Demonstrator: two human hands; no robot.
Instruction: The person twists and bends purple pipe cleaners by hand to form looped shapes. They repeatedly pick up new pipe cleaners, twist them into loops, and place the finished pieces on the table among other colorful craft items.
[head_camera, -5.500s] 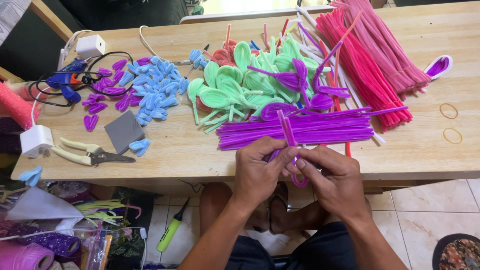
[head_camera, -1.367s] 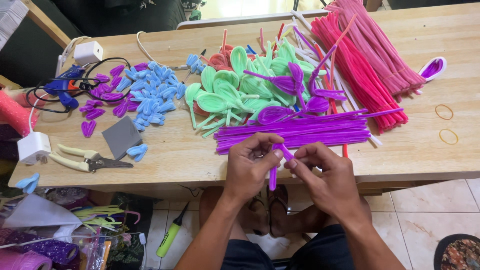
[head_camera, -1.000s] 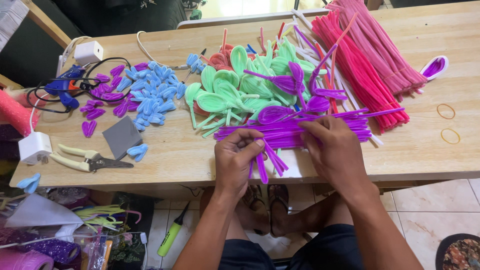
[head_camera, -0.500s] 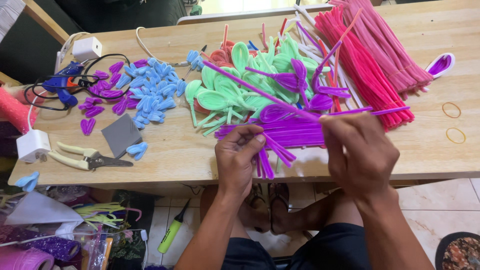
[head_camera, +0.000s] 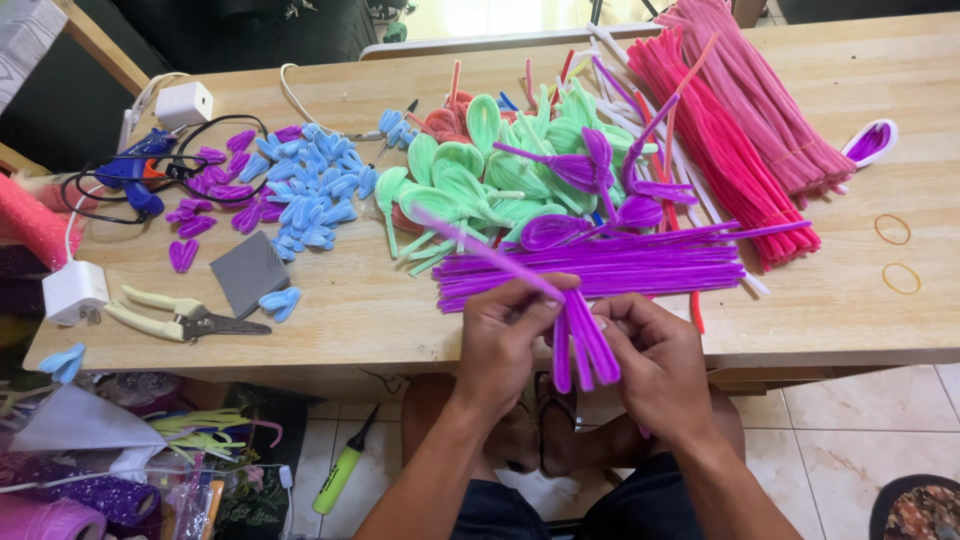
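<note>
My left hand (head_camera: 508, 338) and my right hand (head_camera: 656, 362) meet at the table's front edge. Together they pinch a small bunch of folded purple pipe-cleaner loops (head_camera: 583, 345) that hang down between them. A straight purple pipe cleaner (head_camera: 478, 250) runs up and to the left from my left fingers, over the table. Just beyond my hands lies a flat bundle of straight purple pipe cleaners (head_camera: 620, 265). Behind it sit mint-green loop shapes (head_camera: 455, 180) and finished purple loop bunches (head_camera: 575, 168).
On the wooden table (head_camera: 820, 300): pink and red pipe-cleaner bundles (head_camera: 740, 110) at the back right, two rubber bands (head_camera: 893, 230), blue loops (head_camera: 315, 190), small purple loops (head_camera: 215, 190), a grey square (head_camera: 248, 272), cutters (head_camera: 180, 318), a blue glue gun (head_camera: 135, 175), white adapters (head_camera: 75, 292).
My right hand came back from the purple bundle to the front edge and joined the left. A straight purple pipe cleaner now sticks out from the folded bunch held in both hands.
</note>
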